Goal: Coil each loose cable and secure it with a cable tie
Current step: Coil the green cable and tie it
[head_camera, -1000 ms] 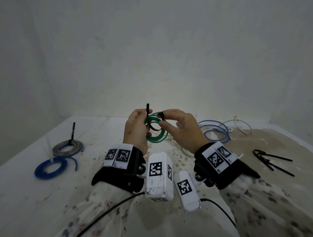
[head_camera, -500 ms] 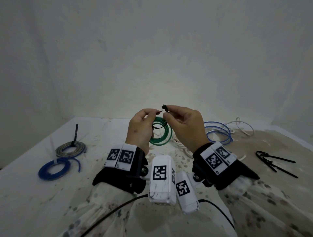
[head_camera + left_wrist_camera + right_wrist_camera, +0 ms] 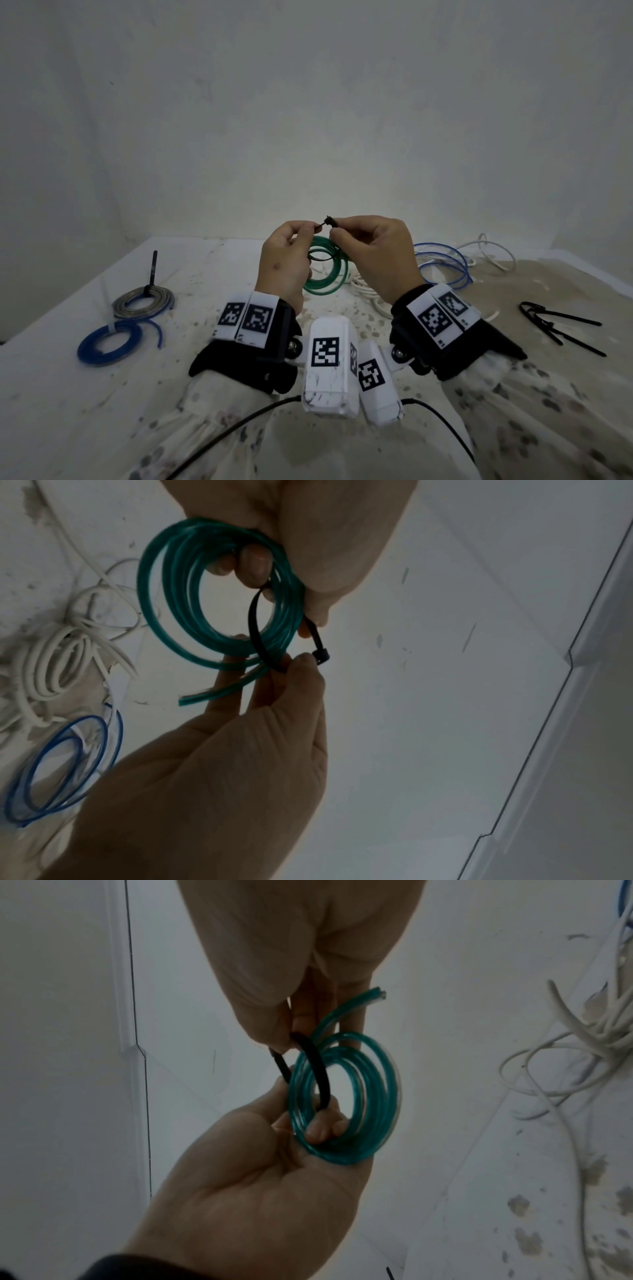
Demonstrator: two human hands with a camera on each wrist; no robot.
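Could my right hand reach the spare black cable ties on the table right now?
Probably yes, but not at once: the spare black cable ties lie uncovered to the right, yet the right hand is pinching the black cable tie looped round the green coil.

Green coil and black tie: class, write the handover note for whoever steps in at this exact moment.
Left hand: holds the green coil off the table and pinches the tail of the black cable tie.
Right hand: pinches the tie's head end.
The tie loops through the coil, not yet threaded or cinched.
Done: grey coil and blue coil, both tied, on the table's left.
Left: thread and tighten this tie; then coil the loose blue cable and white cable. Spare ties lie on the right.
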